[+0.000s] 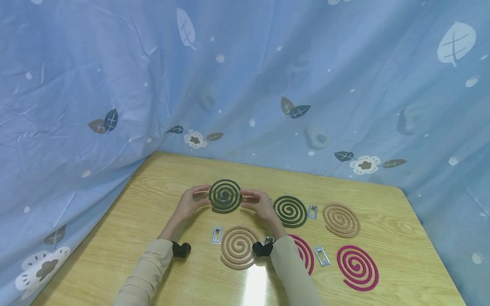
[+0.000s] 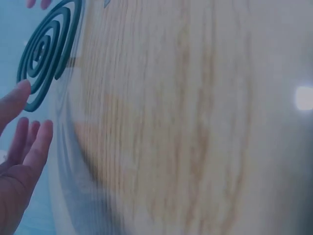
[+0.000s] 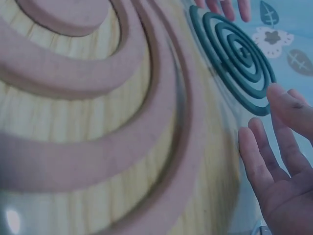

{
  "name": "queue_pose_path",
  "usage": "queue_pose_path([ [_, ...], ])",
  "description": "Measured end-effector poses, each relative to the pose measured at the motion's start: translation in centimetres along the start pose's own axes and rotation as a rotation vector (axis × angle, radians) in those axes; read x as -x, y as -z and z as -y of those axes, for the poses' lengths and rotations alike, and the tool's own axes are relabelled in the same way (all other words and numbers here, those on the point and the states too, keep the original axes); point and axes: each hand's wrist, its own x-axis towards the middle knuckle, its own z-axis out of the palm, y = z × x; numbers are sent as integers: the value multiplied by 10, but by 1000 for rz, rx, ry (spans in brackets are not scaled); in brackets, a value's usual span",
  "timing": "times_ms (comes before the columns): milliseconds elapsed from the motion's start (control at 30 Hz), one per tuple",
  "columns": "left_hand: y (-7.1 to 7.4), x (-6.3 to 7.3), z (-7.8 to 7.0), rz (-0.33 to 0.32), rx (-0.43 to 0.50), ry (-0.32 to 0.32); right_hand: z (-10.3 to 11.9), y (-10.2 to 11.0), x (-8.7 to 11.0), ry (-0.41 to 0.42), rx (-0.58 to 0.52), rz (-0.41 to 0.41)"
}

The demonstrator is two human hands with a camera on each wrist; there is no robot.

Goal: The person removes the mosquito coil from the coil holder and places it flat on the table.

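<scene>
A dark green mosquito coil [image 1: 225, 195] stands tilted, its face toward the head camera, between my two hands. A small metallic bit shows at its centre; what bears it from behind is hidden. At its left edge is my left hand [image 1: 190, 202], fingers extended and spread. The left wrist view shows the thumb [image 2: 18, 98] by the coil's rim and the other fingers below it. My right hand [image 1: 261, 203] is at the opposite edge. There, in the right wrist view, the thumb [image 3: 288, 110] meets the rim, while the other fingers stay straight.
Nearby lie a brown coil [image 1: 240, 247] and a metal coil stand [image 1: 216, 235]. On the right are another green coil [image 1: 289, 211], another brown coil [image 1: 341, 219], two pink coils [image 1: 357, 267] and more metal stands [image 1: 322, 256]. Patterned blue cloth [image 1: 245, 85] hangs behind the wooden table [image 1: 153, 178].
</scene>
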Motion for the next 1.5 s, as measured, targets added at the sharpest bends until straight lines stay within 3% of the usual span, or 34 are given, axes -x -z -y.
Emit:
queue_pose_path([
  [300, -2, 3, -1, -10, -26, 38, 1, -6, -2, -32, 40, -24],
  [533, -6, 0, 2, -33, -9, 30, -1, -10, -4, -106, 20, -111],
  [733, -9, 2, 4, -55, -21, 51, -4, -13, -3, -112, -6, -102],
  [1133, -8, 2, 0, -29, 6, -52, 4, -13, -2, -142, -2, -160],
  [1333, -6, 2, -5, -18, 5, -27, 9, -12, -2, -147, 30, -180],
  [1500, -5, 3, -6, -12, -23, -24, 9, -11, 1, -100, 49, -178],
])
